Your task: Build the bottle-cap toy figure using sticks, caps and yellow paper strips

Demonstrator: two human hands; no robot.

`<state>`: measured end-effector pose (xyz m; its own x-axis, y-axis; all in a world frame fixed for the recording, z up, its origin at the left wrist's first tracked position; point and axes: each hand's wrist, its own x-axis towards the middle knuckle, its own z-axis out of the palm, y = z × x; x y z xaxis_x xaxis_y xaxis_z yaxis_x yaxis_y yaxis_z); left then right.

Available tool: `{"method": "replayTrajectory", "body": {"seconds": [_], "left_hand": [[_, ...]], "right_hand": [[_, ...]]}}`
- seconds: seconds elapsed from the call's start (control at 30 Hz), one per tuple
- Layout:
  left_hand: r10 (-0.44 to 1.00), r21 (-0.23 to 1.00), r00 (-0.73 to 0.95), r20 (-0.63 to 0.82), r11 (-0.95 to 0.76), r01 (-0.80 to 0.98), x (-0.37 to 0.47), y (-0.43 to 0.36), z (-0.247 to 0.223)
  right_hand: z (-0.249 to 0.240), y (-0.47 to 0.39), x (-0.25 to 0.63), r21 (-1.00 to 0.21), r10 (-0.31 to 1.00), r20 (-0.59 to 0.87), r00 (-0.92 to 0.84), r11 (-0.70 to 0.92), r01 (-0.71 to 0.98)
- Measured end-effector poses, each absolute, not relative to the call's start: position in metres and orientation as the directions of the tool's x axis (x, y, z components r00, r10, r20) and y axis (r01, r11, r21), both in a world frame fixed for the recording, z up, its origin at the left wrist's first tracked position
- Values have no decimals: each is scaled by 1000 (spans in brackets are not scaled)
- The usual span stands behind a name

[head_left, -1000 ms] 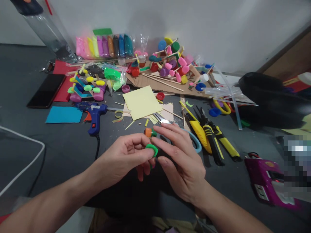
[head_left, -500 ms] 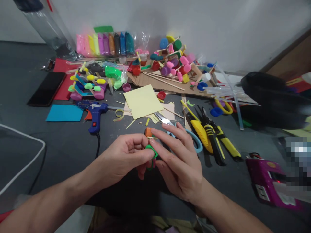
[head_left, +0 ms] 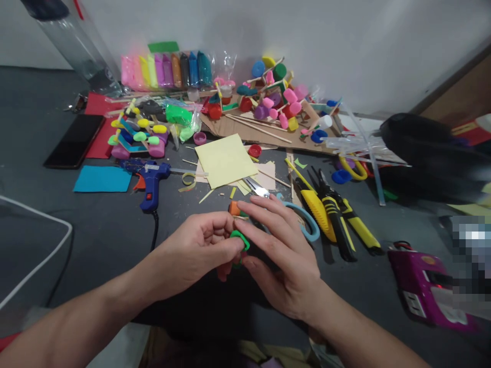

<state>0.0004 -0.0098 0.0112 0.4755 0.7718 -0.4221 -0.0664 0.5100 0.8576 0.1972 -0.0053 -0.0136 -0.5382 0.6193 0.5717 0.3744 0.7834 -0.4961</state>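
In the head view a small craft model is pinched in my left hand (head_left: 207, 243), thumb in front and fingers curled behind. A green loop-shaped part (head_left: 241, 239) of the model shows at the thumb tip, and an orange block (head_left: 233, 207) stands out on its far side. A pinkish bit lower down is mostly covered by fingers. My right hand (head_left: 286, 250) has its fingers stretched out and apart, the fingertips against the model's far side and top. Its thumb lies close to the green part. Light-blue-handled scissors (head_left: 312, 227) lie partly behind my right hand.
A blue glue gun (head_left: 149, 181) lies left, near a blue sheet (head_left: 102, 179). Yellow paper (head_left: 226, 161) is ahead. A yellow cutter (head_left: 318, 214) and pliers (head_left: 337, 225) lie right, near a purple box (head_left: 425, 286). Similar colourful models (head_left: 140, 133) stand behind.
My right hand's fingers have shifted slightly around the model, and the thumb tip has drawn a little nearer. The green part has turned slightly in my left hand.
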Motion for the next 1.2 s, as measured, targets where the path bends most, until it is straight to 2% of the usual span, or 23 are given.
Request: {"method": "replayTrajectory", "body": {"seconds": [0.2,0.33,0.5,0.7,0.87,1.1,1.2], "left_hand": [[740,853,507,-442,522,-18,-2,-9,14],[731,868,529,-431,497,20,-3,-8,14],[731,868,527,-434,496,27,-4,-7,16],[765,834,492,-415,536,-131,-4,-5,14],[739,763,531,-414,600,-241,-3,-7,12],[657,632,657,-369,696,-340,1,-13,4],[681,623,658,-321,675,-395,3,-15,-1]], "right_hand": [[-12,-2,195,-638,684,526,-505,710,299],[-12,0,195,-668,686,500,-530,694,268],[-13,-1,192,-692,705,523,-480,680,245],[-12,-4,193,-765,761,484,-432,608,212],[-14,-6,195,-821,792,444,-419,547,164],[-13,-7,197,-830,803,453,-387,538,144],[-12,-7,197,-820,799,463,-385,550,157]]}}
